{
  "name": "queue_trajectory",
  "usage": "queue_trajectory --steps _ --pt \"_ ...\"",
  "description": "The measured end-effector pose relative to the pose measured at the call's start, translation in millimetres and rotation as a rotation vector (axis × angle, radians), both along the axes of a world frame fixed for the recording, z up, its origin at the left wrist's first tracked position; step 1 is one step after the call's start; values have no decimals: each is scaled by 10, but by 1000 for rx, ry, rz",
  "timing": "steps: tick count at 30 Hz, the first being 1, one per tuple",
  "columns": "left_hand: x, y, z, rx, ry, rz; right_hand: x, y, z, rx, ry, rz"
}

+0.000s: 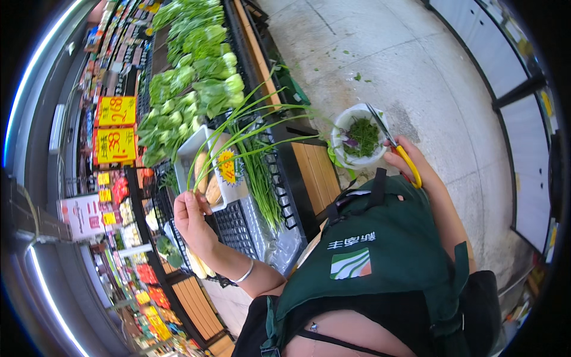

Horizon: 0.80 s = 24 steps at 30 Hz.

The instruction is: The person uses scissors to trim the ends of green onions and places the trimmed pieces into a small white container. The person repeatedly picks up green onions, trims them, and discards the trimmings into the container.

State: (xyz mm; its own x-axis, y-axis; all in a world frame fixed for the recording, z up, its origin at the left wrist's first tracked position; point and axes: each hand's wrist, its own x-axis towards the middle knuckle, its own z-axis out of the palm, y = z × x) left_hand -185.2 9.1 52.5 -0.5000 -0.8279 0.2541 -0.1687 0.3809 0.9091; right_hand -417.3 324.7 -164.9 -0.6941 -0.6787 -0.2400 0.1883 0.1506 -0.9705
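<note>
My left hand (194, 218) pinches a few long, thin green stalks (250, 120) by one end, between thumb and fingertips. They fan out over the vegetable stand towards the aisle. In my right hand (412, 156) is a pair of scissors (412, 169) with yellow and red handles, its blades pointing over the rim of a white bin (340, 149). Green trimmings (363, 136) and a purple scrap lie inside the bin. A bundle of similar green stalks (261, 187) rests on the stand, partly on clear plastic sheeting (285, 250), to the right of my left hand.
Bok choy (214, 96) is piled beyond a pale tray (183, 172) holding brown root vegetables (213, 189). Yellow price signs (115, 145) stand behind. A slatted wooden ledge (314, 172) borders the bin. Leaf scraps (357, 77) dot the floor; white cabinets (526, 169) line the right.
</note>
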Motion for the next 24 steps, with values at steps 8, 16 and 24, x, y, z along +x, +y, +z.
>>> queue_trajectory --steps 8,16,24 --pt "-102 38 -65 22 -28 1 -72 -117 403 -184 -55 242" --pt "-126 274 -127 11 -110 -85 -282 -568 361 -142 264 291" --pt "-109 514 -214 32 -210 -200 -283 -608 412 -86 129 329"
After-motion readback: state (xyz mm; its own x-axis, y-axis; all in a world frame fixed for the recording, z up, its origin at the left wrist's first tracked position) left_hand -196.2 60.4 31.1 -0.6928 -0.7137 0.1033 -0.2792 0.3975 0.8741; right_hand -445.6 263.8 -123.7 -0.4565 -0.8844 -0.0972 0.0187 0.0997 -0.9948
